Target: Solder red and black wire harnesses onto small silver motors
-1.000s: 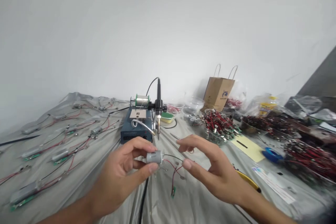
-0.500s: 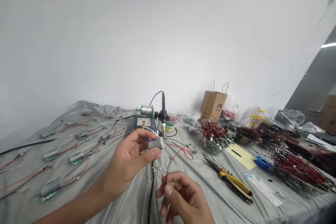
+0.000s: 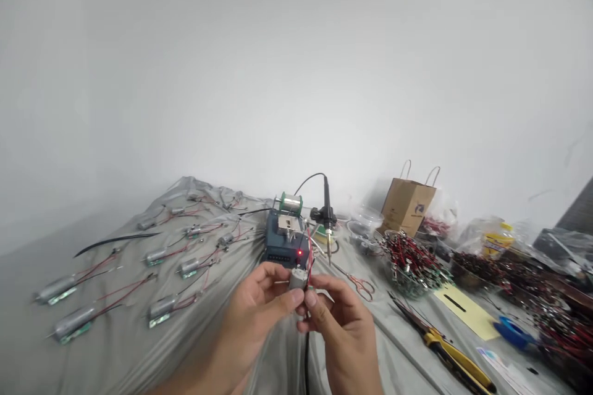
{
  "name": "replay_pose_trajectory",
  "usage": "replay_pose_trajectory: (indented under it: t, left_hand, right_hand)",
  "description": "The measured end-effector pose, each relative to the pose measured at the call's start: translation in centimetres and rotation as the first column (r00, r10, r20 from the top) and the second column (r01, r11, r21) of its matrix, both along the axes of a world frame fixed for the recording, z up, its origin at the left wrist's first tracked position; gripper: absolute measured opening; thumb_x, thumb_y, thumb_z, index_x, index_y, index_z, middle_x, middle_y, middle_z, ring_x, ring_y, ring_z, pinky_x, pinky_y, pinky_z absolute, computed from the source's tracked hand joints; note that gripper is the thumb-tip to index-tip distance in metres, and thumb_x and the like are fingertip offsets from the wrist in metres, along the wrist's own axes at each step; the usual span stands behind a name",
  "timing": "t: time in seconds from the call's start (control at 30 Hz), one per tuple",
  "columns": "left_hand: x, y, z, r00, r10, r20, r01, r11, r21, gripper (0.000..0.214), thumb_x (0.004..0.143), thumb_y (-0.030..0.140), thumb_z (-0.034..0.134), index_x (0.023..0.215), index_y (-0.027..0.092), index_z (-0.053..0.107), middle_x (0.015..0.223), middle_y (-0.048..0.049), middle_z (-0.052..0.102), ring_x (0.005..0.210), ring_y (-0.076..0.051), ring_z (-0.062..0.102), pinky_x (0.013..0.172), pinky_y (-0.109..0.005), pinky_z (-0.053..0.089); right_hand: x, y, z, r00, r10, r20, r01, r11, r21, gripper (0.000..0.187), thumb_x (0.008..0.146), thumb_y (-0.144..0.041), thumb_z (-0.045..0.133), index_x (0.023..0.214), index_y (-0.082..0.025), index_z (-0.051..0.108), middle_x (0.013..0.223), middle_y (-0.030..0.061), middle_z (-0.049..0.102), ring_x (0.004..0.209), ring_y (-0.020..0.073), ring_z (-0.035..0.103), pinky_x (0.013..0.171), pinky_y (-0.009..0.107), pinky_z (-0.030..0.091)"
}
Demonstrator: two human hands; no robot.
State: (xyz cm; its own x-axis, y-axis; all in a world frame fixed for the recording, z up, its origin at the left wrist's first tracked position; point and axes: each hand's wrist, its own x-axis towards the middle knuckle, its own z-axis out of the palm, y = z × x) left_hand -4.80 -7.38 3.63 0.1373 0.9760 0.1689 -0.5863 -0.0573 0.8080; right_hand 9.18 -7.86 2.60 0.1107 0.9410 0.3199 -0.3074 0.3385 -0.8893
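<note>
A small silver DC motor (image 3: 299,279) stands upright between my left hand (image 3: 259,315) and my right hand (image 3: 338,333), its lower end partly hidden by my fingers. My left thumb and fingers pinch its body from the side. My right thumb and fingers close around its lower end. Thin red wires (image 3: 308,250) rise from it in front of a blue soldering station (image 3: 282,247), which shows a lit red lamp. A soldering iron (image 3: 327,216) stands in its holder just behind my hands, beside a solder spool (image 3: 291,202).
A crumpled grey sheet (image 3: 111,345) covers the table, with several wired motors (image 3: 74,323) laid out at left. To the right lie red-handled scissors (image 3: 361,287), yellow-handled pliers (image 3: 440,352), a bowl of wired parts (image 3: 410,265), a paper bag (image 3: 406,207) and blue tape (image 3: 512,332).
My right hand has risen from the wires at the lower centre to the motor, joining my left hand. The motor has moved down and right in view as the whole scene shifted.
</note>
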Motion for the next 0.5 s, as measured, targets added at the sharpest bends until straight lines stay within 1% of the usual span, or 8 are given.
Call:
replay_pose_trajectory:
  t: [0.1, 0.23, 0.37, 0.43, 0.5]
  left_hand:
    - [-1.0, -0.2, -0.7, 0.999, 0.028, 0.04, -0.028, 1.0, -0.002, 0.028, 0.077, 0.027, 0.09, 0.09, 0.019, 0.067, 0.089, -0.0028, 0.077, 0.084, -0.018, 0.069, 0.075, -0.031, 0.055]
    - [-2.1, -0.6, -1.7, 0.995, 0.059, 0.081, -0.058, 0.998, -0.013, 0.028, 0.076, 0.027, 0.092, 0.089, 0.02, 0.068, 0.089, -0.0017, 0.078, 0.087, -0.017, 0.07, 0.078, -0.029, 0.055]
    - [-3.0, -0.9, -2.5, 0.993, 0.083, 0.086, -0.082, 0.997, -0.011, 0.03, 0.075, 0.029, 0.093, 0.089, 0.02, 0.068, 0.087, -0.0011, 0.078, 0.086, -0.017, 0.071, 0.075, -0.028, 0.055]
    - [-3.7, -1.0, -2.5, 0.992, 0.1, 0.076, -0.095, 0.993, -0.068, 0.029, 0.075, 0.029, 0.092, 0.089, 0.02, 0.068, 0.087, -0.0007, 0.077, 0.084, -0.017, 0.071, 0.077, -0.028, 0.056]
    - [-5.1, -0.8, -2.3, 0.99, 0.141, 0.024, -0.137, 0.981, -0.139, 0.026, 0.076, 0.025, 0.091, 0.089, 0.02, 0.069, 0.087, -0.0008, 0.075, 0.084, -0.016, 0.071, 0.081, -0.029, 0.057]
  right_hand:
    - [-1.1, 0.1, -0.2, 0.999, 0.009, 0.041, -0.009, 1.0, 0.009, 0.026, 0.072, -0.037, 0.094, 0.086, -0.02, 0.079, 0.073, 0.0023, 0.076, 0.062, 0.0153, 0.07, 0.056, 0.025, 0.062]
    - [-2.2, 0.4, -0.5, 0.998, 0.013, 0.056, -0.011, 1.0, -0.028, 0.028, 0.072, -0.038, 0.095, 0.085, -0.021, 0.078, 0.067, 0.0006, 0.074, 0.059, 0.0152, 0.071, 0.058, 0.025, 0.063]
    - [-3.1, 0.5, -0.5, 0.995, 0.046, 0.091, -0.042, 0.998, -0.048, 0.029, 0.07, -0.041, 0.095, 0.084, -0.022, 0.078, 0.067, 0.001, 0.073, 0.059, 0.0165, 0.07, 0.055, 0.026, 0.062]
    - [-3.1, 0.5, -0.2, 0.988, 0.053, 0.142, -0.047, 0.998, -0.046, 0.031, 0.073, -0.045, 0.092, 0.089, -0.023, 0.08, 0.073, 0.0033, 0.074, 0.061, 0.019, 0.071, 0.053, 0.028, 0.063]
    - [-2.5, 0.4, 0.0, 0.976, 0.062, 0.21, -0.054, 0.998, -0.044, 0.032, 0.077, -0.049, 0.088, 0.094, -0.023, 0.08, 0.074, 0.0048, 0.074, 0.059, 0.0205, 0.069, 0.052, 0.032, 0.063]
